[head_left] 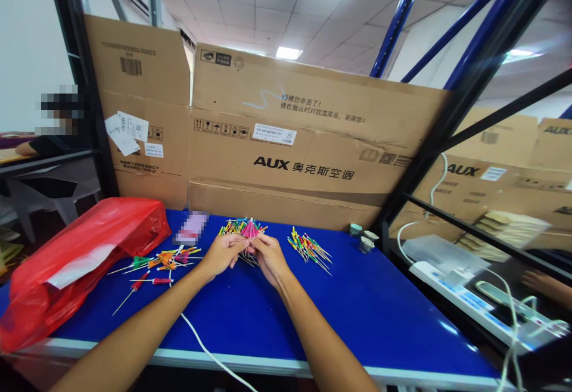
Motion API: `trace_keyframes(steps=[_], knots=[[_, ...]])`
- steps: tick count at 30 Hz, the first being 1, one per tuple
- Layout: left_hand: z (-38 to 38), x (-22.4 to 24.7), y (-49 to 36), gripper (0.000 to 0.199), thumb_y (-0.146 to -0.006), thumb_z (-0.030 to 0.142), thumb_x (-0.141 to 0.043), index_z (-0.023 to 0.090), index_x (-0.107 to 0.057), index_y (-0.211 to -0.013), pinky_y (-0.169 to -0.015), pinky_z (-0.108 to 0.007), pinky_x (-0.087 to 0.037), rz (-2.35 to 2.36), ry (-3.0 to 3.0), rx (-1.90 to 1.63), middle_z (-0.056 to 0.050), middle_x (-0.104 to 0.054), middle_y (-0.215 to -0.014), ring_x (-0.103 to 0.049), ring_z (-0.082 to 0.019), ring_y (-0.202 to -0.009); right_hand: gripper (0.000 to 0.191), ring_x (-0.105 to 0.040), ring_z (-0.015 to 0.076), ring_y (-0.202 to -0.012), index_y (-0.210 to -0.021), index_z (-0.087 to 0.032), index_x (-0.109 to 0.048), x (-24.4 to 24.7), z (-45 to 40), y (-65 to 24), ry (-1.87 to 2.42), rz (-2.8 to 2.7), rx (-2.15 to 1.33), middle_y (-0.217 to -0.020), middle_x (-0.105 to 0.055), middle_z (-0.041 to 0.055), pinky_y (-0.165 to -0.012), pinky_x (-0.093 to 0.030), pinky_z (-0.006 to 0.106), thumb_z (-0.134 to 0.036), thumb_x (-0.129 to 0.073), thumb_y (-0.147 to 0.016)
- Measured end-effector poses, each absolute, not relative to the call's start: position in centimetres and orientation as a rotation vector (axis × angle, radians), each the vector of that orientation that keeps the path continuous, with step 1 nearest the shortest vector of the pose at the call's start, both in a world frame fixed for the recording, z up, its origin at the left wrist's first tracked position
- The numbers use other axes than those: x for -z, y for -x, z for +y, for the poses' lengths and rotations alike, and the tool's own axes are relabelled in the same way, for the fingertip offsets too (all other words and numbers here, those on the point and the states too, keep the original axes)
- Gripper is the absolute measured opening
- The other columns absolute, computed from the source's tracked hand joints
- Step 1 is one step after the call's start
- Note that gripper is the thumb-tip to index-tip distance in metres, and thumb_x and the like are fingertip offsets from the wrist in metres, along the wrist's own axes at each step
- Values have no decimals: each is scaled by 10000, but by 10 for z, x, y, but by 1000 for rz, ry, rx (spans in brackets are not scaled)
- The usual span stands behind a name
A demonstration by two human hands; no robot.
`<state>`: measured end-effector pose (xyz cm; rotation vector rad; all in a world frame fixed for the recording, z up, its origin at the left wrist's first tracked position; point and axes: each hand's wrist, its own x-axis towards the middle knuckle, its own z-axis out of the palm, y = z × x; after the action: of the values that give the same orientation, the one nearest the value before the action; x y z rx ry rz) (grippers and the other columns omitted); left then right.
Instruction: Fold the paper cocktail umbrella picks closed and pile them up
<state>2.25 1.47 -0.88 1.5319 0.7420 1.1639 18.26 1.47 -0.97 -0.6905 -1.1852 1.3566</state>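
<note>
A small pink paper umbrella, partly spread with its tip up, is held between my two hands near the middle of the blue table. My left hand pinches it from the left, and my right hand grips it from the right. Behind the hands lies a pile of colourful umbrella picks, partly covered by them. Another bunch of closed picks rests to the right. Several loose umbrellas, orange, green and red, lie on the left.
A red plastic bag covers the table's left side. Beyond the loose umbrellas is a blurred phone-like item with a white cable. Small jars stand at the back right. Cardboard walls the back; a power strip is at right.
</note>
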Motion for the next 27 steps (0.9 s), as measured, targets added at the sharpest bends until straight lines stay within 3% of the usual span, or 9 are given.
trace_keyframes(steps=[6,12,20,27], knots=[[14,10,-23,432,-812,540,-668,113,-723,-850,-330,-195,-286,737,-1481,-1153,-122,-770,-867,-463,-53,-323,211,-459,119,-622,-781,-155,-719,3,10,-183,647,-1184,-1462,-692,-595,13,-622,-381,264,-332,-816,-722],[15,11,-24,430,-743,486,-761,111,-749,-953,-360,-206,-345,725,-1461,-1095,-123,-774,-857,-491,-69,-362,228,-492,132,-620,-836,-181,-704,-1,7,-184,624,-1030,-1500,-684,-600,0,-598,-392,269,-329,-821,-709],[11,9,-26,428,-725,475,-774,107,-745,-941,-345,-193,-279,725,-1426,-1125,-132,-769,-899,-451,-49,-365,231,-471,118,-592,-751,-172,-671,-5,6,-181,647,-1062,-1527,-650,-567,-15,-570,-368,255,-337,-825,-700],[20,5,-18,448,-744,539,-728,127,-731,-919,-358,-196,-271,818,-1295,-1316,-51,-717,-708,-419,-51,-357,313,-468,133,-599,-832,-176,-702,-6,5,-184,740,-1143,-1363,-668,-589,5,-571,-363,259,-447,-800,-710]])
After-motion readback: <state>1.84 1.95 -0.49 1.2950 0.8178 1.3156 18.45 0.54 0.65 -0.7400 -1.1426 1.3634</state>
